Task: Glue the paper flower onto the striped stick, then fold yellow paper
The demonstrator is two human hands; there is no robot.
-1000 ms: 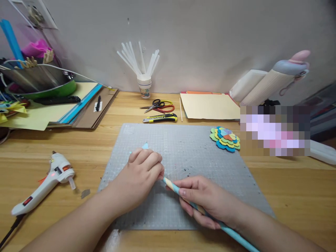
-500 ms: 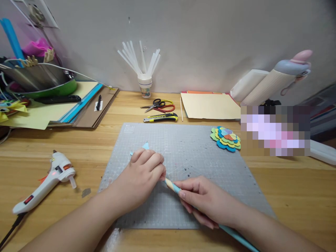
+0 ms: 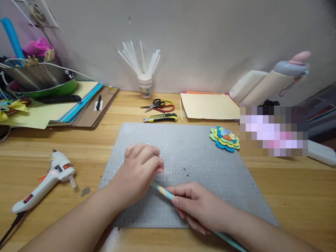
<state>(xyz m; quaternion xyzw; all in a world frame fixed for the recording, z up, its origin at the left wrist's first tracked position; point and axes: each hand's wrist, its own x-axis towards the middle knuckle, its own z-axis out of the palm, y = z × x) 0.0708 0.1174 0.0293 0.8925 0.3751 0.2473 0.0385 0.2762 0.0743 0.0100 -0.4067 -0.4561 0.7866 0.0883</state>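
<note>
Over the grey mat (image 3: 210,164), the striped stick (image 3: 162,190) is clamped by fingers of the right hand (image 3: 196,203). Its long axis is slanted leftward, beneath the left hand (image 3: 139,171); whether anything is gripped there cannot be told.

striped rod (image 3: 162,190): far end hidden, near end cut off | cord (image 3: 12,229): cut off left | right-side patch (image 3: 274,131): pixelated

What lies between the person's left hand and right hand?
In the head view, a stretch of blue-and-cream striped rod runs from the left hand, where its end is hidden, to the right hand, which grips it; the grey mat shows beyond.
</note>
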